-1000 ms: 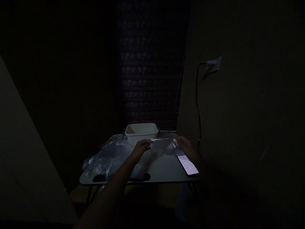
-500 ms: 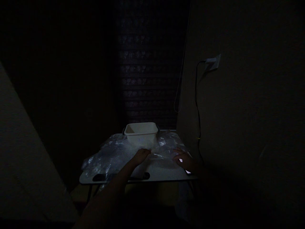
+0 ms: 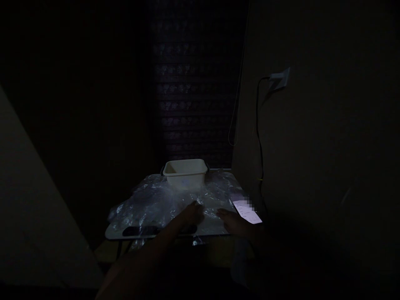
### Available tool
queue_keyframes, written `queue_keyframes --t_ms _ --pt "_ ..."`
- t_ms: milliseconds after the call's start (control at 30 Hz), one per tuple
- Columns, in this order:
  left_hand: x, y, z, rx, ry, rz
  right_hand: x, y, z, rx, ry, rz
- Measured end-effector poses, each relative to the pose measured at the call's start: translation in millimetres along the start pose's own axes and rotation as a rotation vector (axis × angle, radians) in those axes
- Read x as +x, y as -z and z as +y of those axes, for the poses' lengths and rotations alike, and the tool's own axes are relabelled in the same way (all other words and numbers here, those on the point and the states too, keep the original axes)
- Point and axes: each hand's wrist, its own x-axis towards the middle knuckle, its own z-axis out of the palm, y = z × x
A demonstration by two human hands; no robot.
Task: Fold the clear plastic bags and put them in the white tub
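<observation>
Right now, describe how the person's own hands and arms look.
The left hand and right hand look bare, with no gloves visible. The left forearm shows no sleeve or watch; the right forearm is mostly in darkness. Rings cannot be made out.

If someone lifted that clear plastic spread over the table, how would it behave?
The clear plastic is probably floppy, since it lies crumpled and hangs past the edge of the table. It looks thin and see-through, so likely light. Its shine hints it may be slippery.

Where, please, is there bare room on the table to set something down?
The table seems bare at its near left corner, beside plastic film and a cutout. Film, left hand and right hand crowd the front middle; the phone, the right.
</observation>
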Motion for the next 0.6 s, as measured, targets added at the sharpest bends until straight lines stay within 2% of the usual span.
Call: queue_keyframes --t_ms 100,167,267,367,467,533,600 --pt "-3.0 6.2 -7.8 0.123 0.056 0.002 -1.3 -7.2 -2.2 0.013 -0.003 -0.042" --pt "-4.6 11.2 -8.6 0.18 0.096 0.024 -0.4 -3.4 -1.6 0.011 -0.036 -0.024" --pt "-6.3 18.0 0.5 0.315 0.097 0.083 4.2 15.3 1.0 -0.044 -0.18 0.095" --pt "-7.0 24.1 16.9 0.528 0.136 0.156 8.9 38.4 8.9 -0.155 -0.304 0.162" --pt "-7.3 26.9 30.9 0.724 0.177 0.193 11.7 51.4 25.4 -0.218 -0.425 0.199" --pt "-8.5 22.4 37.1 0.802 0.123 0.154 13.6 52.5 39.7 -0.223 -0.489 0.19" --pt "-11.7 10.3 42.2 0.82 -0.003 0.041 16.3 49.5 53.7 -0.193 -0.514 0.174"
